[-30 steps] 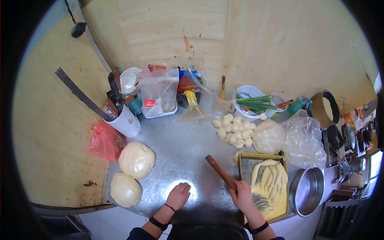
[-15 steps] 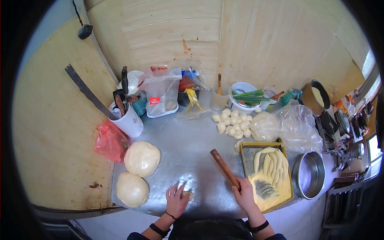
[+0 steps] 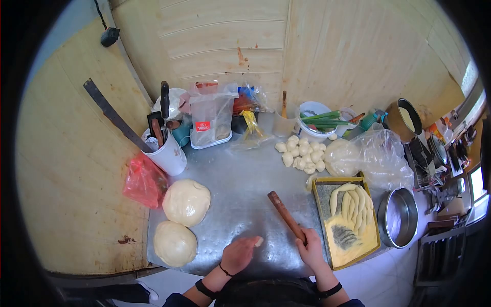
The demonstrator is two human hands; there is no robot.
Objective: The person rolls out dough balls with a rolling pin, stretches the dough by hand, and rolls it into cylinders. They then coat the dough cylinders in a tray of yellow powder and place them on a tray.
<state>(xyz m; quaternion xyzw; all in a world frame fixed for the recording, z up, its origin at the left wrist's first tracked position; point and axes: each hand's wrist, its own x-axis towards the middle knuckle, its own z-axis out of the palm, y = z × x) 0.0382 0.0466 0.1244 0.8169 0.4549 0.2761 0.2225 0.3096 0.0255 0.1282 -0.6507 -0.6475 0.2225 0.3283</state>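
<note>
My right hand (image 3: 310, 249) is closed around the near end of a wooden rolling pin (image 3: 284, 214), which slants up and to the left above the metal tabletop (image 3: 240, 189). My left hand (image 3: 239, 255) is closed, and a small piece of dough (image 3: 259, 241) shows at its fingertips. Left of that hand rest two big round dough lumps, the upper dough lump (image 3: 186, 202) touching the lower dough lump (image 3: 175, 244). Beyond the rolling pin lies a cluster of small dough balls (image 3: 303, 153). Right of my right hand, a yellow-rimmed tray (image 3: 323, 225) holds several dough strips (image 3: 353, 205) and yellow powder.
A round metal pan (image 3: 399, 217) stands right of the tray, with a plastic bag of dough (image 3: 371, 159) behind. At left are a white tool container (image 3: 170, 157) and a red bag (image 3: 144, 181). Low at left, a person's dark-clothed leg (image 3: 120, 293) shows.
My left hand has come up off the tabletop and turned, with the small dough piece now at its fingertips. My right hand still grips the rolling pin. A person's leg has appeared low at left.
</note>
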